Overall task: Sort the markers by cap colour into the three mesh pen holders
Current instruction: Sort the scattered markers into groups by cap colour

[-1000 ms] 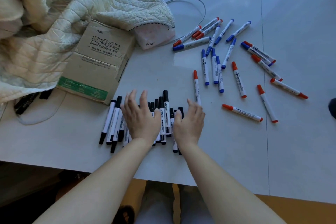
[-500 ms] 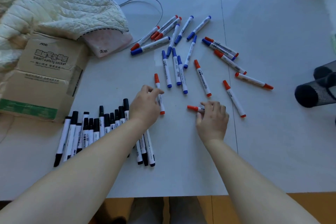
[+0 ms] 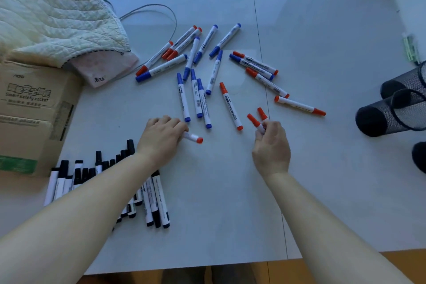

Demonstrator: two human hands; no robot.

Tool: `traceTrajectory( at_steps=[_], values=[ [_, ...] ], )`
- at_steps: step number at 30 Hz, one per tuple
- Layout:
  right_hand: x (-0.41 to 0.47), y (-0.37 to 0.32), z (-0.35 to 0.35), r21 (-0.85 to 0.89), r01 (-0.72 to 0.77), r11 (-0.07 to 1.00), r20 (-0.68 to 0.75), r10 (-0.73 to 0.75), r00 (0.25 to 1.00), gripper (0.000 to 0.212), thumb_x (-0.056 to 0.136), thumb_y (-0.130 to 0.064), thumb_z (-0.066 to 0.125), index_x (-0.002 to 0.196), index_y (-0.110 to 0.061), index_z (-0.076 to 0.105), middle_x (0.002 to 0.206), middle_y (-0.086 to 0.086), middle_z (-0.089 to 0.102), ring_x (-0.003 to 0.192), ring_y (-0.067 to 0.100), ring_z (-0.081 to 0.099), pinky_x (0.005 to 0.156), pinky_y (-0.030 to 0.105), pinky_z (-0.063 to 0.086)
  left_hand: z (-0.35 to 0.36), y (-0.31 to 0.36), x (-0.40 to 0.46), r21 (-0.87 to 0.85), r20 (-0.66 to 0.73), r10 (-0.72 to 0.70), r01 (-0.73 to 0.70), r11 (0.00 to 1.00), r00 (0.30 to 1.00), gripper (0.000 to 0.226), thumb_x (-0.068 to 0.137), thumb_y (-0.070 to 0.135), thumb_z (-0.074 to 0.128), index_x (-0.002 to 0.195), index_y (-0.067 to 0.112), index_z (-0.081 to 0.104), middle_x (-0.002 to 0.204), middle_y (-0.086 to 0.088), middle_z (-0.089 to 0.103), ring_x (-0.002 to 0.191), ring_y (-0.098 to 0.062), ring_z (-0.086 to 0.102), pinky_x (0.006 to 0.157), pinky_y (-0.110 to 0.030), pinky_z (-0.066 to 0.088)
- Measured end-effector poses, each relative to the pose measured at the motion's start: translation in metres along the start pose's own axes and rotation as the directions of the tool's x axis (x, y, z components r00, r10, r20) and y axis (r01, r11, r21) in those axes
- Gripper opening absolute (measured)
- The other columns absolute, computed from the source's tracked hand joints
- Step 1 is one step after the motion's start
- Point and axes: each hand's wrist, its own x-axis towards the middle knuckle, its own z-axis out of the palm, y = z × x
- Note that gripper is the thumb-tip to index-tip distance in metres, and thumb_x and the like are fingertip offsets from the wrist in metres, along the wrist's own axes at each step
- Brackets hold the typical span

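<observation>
We're gripping one red marker [image 3: 193, 138] in our left hand [image 3: 161, 137], two red markers [image 3: 257, 120] in our right hand [image 3: 272, 145]. Mesh holders [image 3: 391, 110] are lying far right; blue markers [image 3: 196, 97] are cluttering just ahead.

My left forearm [image 3: 96, 193] hides part of the black markers [image 3: 152, 200]. My left hand [image 3: 159, 139] covers most of one red marker [image 3: 194, 138]. The mesh holders [image 3: 391, 110] run off the right edge, and a green object [image 3: 410, 49] there is blurred.
</observation>
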Motion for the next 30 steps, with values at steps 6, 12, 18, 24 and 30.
traceTrajectory(
  at_steps=[6, 12, 18, 24, 30],
  values=[
    [0.033, 0.029, -0.007, -0.322, -0.039, 0.946, 0.129, 0.085, 0.988, 0.036, 0.089, -0.029, 0.055, 0.109, -0.001, 0.049, 0.111, 0.018, 0.051, 0.103, 0.034, 0.045, 0.079, 0.039, 0.039, -0.018, 0.047, 0.026, -0.397, -0.115, -0.213, 0.152, 0.905, 0.97, 0.009, 0.095, 0.014, 0.04, 0.091, 0.012, 0.048, 0.078, -0.01, 0.057, 0.068, -0.033, 0.049, 0.06, -0.035, 0.034],
    [0.054, 0.042, -0.021, -0.234, -0.006, 0.972, 0.161, 0.045, 0.986, 0.024, 0.091, -0.023, 0.05, 0.098, -0.001, 0.05, 0.1, 0.017, 0.055, 0.082, 0.035, 0.054, 0.059, 0.033, 0.032, -0.017, 0.105, 0.07, -0.598, 0.071, -0.511, 0.447, 0.665, 0.856, 0.024, 0.094, 0.028, 0.042, 0.11, 0.01, 0.043, 0.09, -0.012, 0.055, 0.076, -0.028, 0.051, 0.061, -0.035, 0.041],
    [0.1, 0.065, -0.056, -0.33, 0.134, 0.934, 0.162, -0.084, 0.983, 0.026, 0.085, -0.016, 0.053, 0.106, -0.001, 0.05, 0.11, 0.016, 0.048, 0.07, 0.036, 0.053, 0.054, 0.033, 0.03, -0.008, 0.134, 0.107, -0.548, 0.211, -0.674, 0.656, 0.518, 0.708, 0.05, 0.086, 0.04, 0.059, 0.118, 0.007, 0.039, 0.106, -0.015, 0.057, 0.082, -0.027, 0.051, 0.066, -0.035, 0.043],
    [0.122, 0.082, -0.058, -0.421, 0.205, 0.884, 0.389, -0.028, 0.921, 0.024, 0.084, -0.016, 0.051, 0.107, -0.008, 0.049, 0.107, 0.011, 0.054, 0.075, 0.031, 0.05, 0.058, 0.031, 0.03, 0.007, 0.139, 0.116, -0.407, 0.199, -0.696, 0.704, 0.581, 0.69, 0.032, 0.09, 0.024, 0.05, 0.112, 0.003, 0.041, 0.111, -0.017, 0.055, 0.095, -0.037, 0.056, 0.065, -0.035, 0.039],
    [0.129, 0.05, -0.046, -0.262, 0.224, 0.939, 0.286, -0.146, 0.947, 0.022, 0.079, -0.019, 0.055, 0.098, -0.008, 0.054, 0.096, 0.011, 0.058, 0.068, 0.028, 0.043, 0.057, 0.03, 0.029, -0.001, 0.131, 0.112, -0.369, 0.164, -0.669, 0.674, 0.64, 0.725, 0.026, 0.086, 0.031, 0.048, 0.097, 0.008, 0.045, 0.084, -0.009, 0.048, 0.074, -0.029, 0.048, 0.06, -0.032, 0.037]
  ],
)
